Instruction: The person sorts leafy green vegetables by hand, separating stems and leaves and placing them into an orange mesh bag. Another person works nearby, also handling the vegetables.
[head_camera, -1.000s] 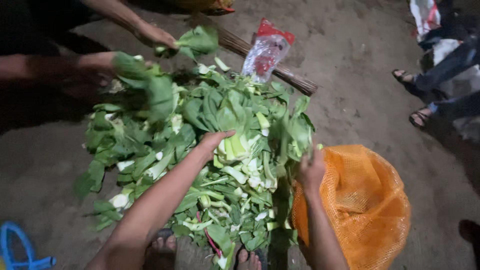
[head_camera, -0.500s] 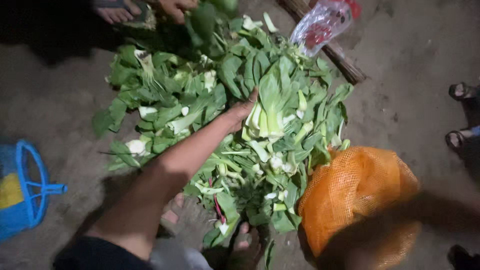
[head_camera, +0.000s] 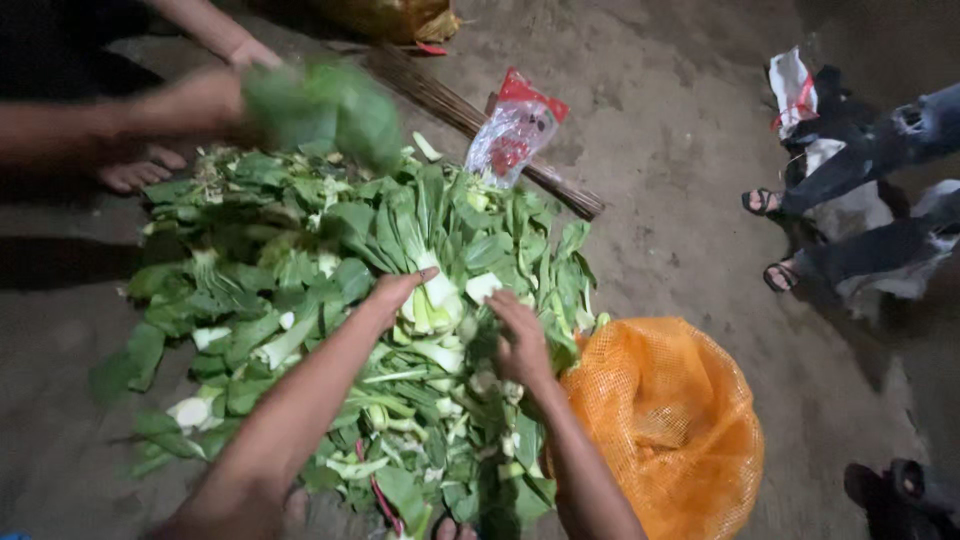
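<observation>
Bok choy pile (head_camera: 300, 290) spread on dirt floor (head_camera: 680, 150). Left hand (head_camera: 395, 292) loosely curled, resting on stalks; right hand (head_camera: 520, 335) likewise, fingers down in leaves. Orange mesh sack (head_camera: 665, 420) beside right forearm. Clear plastic bag (head_camera: 515, 130), stick bundle (head_camera: 470, 115) behind pile. Other person's hand (head_camera: 205, 100) holds blurred greens (head_camera: 325, 105).

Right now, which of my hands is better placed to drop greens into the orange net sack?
Probably the right hand: it rests on the greens right beside the orange net sack. The left hand lies farther from it.
</observation>
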